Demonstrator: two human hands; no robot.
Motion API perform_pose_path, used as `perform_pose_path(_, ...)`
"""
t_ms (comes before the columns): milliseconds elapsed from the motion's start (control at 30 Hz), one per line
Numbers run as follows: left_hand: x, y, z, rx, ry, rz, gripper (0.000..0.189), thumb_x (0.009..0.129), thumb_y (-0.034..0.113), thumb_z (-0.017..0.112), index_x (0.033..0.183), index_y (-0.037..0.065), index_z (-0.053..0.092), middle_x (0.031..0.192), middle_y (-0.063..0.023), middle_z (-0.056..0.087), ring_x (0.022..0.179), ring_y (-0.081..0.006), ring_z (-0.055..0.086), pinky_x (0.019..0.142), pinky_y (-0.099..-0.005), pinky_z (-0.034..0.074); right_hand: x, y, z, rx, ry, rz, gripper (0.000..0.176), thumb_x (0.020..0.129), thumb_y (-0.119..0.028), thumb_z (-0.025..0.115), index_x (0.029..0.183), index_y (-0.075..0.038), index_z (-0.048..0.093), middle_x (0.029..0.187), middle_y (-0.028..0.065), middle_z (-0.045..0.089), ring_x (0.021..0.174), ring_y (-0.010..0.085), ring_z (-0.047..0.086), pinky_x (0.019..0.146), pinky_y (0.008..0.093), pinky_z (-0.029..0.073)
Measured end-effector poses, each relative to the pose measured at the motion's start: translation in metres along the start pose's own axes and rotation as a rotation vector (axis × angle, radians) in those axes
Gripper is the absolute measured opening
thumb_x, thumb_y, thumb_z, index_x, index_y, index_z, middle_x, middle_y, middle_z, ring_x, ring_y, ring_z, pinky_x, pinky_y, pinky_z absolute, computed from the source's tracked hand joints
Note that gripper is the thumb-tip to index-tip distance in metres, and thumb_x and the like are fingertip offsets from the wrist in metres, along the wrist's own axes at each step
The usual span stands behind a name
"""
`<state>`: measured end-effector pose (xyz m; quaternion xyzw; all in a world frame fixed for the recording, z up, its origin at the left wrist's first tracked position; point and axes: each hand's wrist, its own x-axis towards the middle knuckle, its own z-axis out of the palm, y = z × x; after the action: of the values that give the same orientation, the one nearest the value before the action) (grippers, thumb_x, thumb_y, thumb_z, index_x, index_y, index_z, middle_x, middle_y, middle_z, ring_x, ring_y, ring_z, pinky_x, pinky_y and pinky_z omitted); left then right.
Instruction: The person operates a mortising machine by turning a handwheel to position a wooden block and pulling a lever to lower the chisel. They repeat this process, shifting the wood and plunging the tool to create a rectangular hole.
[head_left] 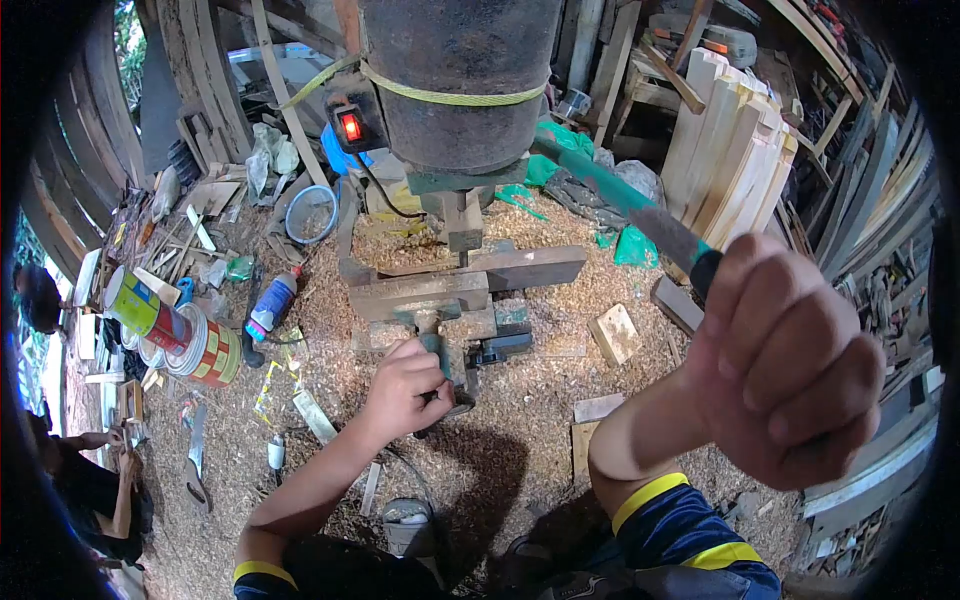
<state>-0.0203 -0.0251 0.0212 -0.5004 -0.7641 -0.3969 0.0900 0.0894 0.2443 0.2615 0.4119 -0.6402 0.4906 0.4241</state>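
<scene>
Right hand (790, 370): raised, fist closed around the black grip (707, 268) of a long, green-painted metal lever (640, 205), which slants up toward the machine's dark, drum-shaped metal housing (455, 80).

Left hand (408, 390): low, fingers curled about the dark, round-ended handle (460, 403) at the near end of a worn green metal vise (428, 322); the hand covers much of that handle.

Brown, straight-edged wooden board (530, 268): lies crosswise at the vise, below the grey metal chuck (463, 225) and its thin bit (463, 258). Shadow and small scale there; cannot tell whether bit touches wood.

Small black switch box (350, 125) beside housing, red light lit. Yellow-green strap (455, 95) round the housing.

Ground: tan wood shavings throughout. Pale, squarish wood block (614, 333) right of vise; blue bottle with red top (270, 305) to its left. Stack of pale, notched planks (725, 150) stands beyond the lever. Far left, another person in dark clothing (90, 500), sitting low, hands together.
</scene>
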Motion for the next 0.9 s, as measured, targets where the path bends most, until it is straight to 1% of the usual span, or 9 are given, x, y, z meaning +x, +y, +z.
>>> perform_pose_path(67,0.001,0.001,-0.001,-0.001,-0.009,-0.002,0.022,0.071,0.003,0.075,0.063,0.006,0.055,0.068,-0.0070,0.049,0.069,-0.0293,0.051,0.065,-0.0413,0.043,-0.010,0.000,0.002,0.038,0.022,-0.025,0.039,0.099,-0.037,0.054,0.064,-0.022,0.052,0.057,-0.0068,0.050,0.050,0.0082,0.046,0.055,0.0286,0.037)
perform_pose_path(100,0.001,0.002,-0.002,-0.001,-0.018,0.001,0.023,0.071,0.001,0.074,0.063,0.005,0.053,0.067,-0.0074,0.049,0.068,-0.0291,0.051,0.064,-0.0410,0.043,-0.012,-0.003,0.014,0.008,0.133,-0.015,0.037,0.095,-0.035,0.059,0.060,-0.023,0.052,0.054,-0.0068,0.050,0.048,0.0083,0.046,0.053,0.0282,0.036)
perform_pose_path(133,0.002,0.002,-0.003,0.001,-0.018,-0.004,0.023,0.071,0.001,0.074,0.063,0.005,0.053,0.067,-0.0074,0.049,0.068,-0.0291,0.051,0.064,-0.0410,0.043,-0.018,-0.003,0.015,0.013,0.134,-0.014,0.037,0.095,-0.035,0.059,0.060,-0.023,0.052,0.054,-0.0068,0.050,0.048,0.0083,0.046,0.053,0.0282,0.036)
perform_pose_path(200,0.002,0.002,-0.004,0.010,-0.011,0.003,0.024,0.074,0.010,0.077,0.062,0.007,0.056,0.068,-0.0059,0.050,0.071,-0.0282,0.053,0.068,-0.0409,0.044,-0.034,0.000,0.017,-0.004,0.172,-0.069,0.036,0.093,-0.036,0.061,0.060,-0.024,0.053,0.052,-0.0078,0.050,0.046,0.0080,0.045,0.051,0.0279,0.035)
perform_pose_path(267,0.000,0.000,-0.002,0.006,-0.008,-0.004,0.024,0.075,0.011,0.077,0.062,0.007,0.056,0.067,-0.0058,0.049,0.071,-0.0278,0.053,0.068,-0.0406,0.044,-0.048,0.001,0.027,0.002,0.257,-0.089,0.038,0.093,-0.036,0.061,0.058,-0.025,0.051,0.048,-0.0091,0.047,0.043,0.0073,0.042,0.050,0.0272,0.034)
perform_pose_path(400,-0.001,-0.003,-0.001,-0.006,-0.015,-0.007,0.024,0.076,0.012,0.076,0.063,0.007,0.057,0.067,-0.0054,0.049,0.072,-0.0269,0.053,0.068,-0.0399,0.043,-0.065,0.001,0.033,-0.058,0.319,-0.090,0.047,0.094,-0.033,0.057,0.050,-0.026,0.043,0.043,-0.0103,0.040,0.038,0.0060,0.036,0.046,0.0266,0.031)
perform_pose_path(467,0.000,-0.001,-0.003,-0.013,-0.024,-0.008,0.020,0.076,0.009,0.075,0.065,0.006,0.058,0.068,-0.0058,0.051,0.071,-0.0273,0.053,0.068,-0.0401,0.044,-0.082,0.007,0.028,0.009,0.237,-0.195,0.049,0.095,-0.034,0.055,0.049,-0.027,0.041,0.042,-0.0112,0.038,0.037,0.0052,0.034,0.045,0.0265,0.029)
perform_pose_path(633,0.003,0.000,-0.005,-0.023,-0.040,-0.006,0.018,0.077,0.007,0.074,0.066,0.004,0.059,0.068,-0.0061,0.051,0.071,-0.0278,0.053,0.068,-0.0402,0.044,-0.108,0.004,0.046,-0.080,0.399,-0.152,0.056,0.101,-0.037,0.052,0.048,-0.029,0.036,0.040,-0.0129,0.031,0.035,0.0033,0.032,0.049,0.0256,0.028)
perform_pose_path(900,0.007,-0.002,-0.007,-0.021,-0.129,0.027,0.022,0.079,0.009,0.074,0.065,0.007,0.057,0.067,-0.0054,0.047,0.070,-0.0265,0.051,0.068,-0.0399,0.044,-0.149,0.019,0.057,-0.042,0.412,-0.240,0.060,0.105,-0.037,0.046,0.047,-0.028,0.036,0.040,-0.0132,0.035,0.034,0.0016,0.035,0.050,0.0250,0.030)
